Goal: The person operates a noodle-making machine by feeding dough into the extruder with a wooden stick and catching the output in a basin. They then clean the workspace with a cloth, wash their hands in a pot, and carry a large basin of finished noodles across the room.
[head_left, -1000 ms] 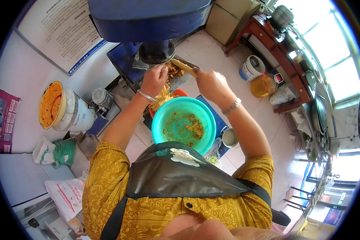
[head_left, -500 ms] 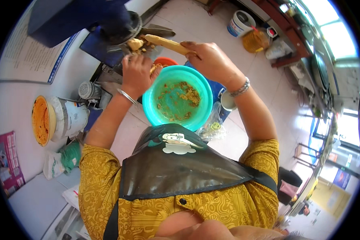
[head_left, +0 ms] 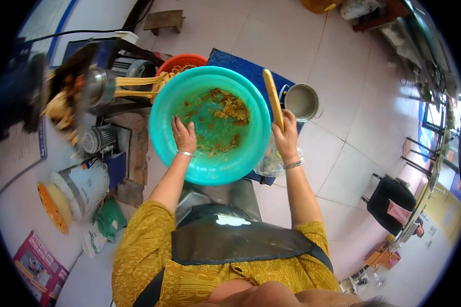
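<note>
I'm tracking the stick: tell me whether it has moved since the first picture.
Yes. Judged against the machine, the stick, gripped in the right hand, has moved away from it, to just left of the pot.

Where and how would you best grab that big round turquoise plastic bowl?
The round turquoise plastic bowl is probably best taken by its broad rim, one hand from the left and one from the right: it sits open side up, wide, with no handle showing. The right hand would likely need to put down the long yellowish wooden-looking stick first.
</note>
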`<state>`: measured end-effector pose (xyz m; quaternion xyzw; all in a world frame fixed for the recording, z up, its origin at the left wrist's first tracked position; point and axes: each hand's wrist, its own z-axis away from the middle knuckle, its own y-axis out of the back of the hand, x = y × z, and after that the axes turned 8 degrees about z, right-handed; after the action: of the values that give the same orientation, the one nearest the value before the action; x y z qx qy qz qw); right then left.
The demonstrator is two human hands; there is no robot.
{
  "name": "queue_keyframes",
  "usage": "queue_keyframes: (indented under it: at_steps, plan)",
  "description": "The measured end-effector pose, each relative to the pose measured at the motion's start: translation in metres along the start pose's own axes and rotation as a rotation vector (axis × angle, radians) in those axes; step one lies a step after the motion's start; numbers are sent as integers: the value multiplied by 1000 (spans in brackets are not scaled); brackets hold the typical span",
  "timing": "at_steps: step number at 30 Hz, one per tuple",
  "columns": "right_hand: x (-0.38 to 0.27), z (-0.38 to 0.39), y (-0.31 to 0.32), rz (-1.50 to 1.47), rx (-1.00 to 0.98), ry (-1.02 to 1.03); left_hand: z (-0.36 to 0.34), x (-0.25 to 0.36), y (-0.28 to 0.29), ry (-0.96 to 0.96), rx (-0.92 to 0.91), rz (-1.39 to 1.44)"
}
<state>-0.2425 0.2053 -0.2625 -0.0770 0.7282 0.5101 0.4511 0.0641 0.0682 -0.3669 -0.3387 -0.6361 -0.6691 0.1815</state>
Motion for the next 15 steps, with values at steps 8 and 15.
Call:
queue_keyframes:
  at_steps: [8,15]
  plan:
    - [46,37,-67,-328,144,-315,-65,15,-168,-302,43,254]
    - [30,43,-76,-388,188,-384,-2,67,-197,-312,-135,332]
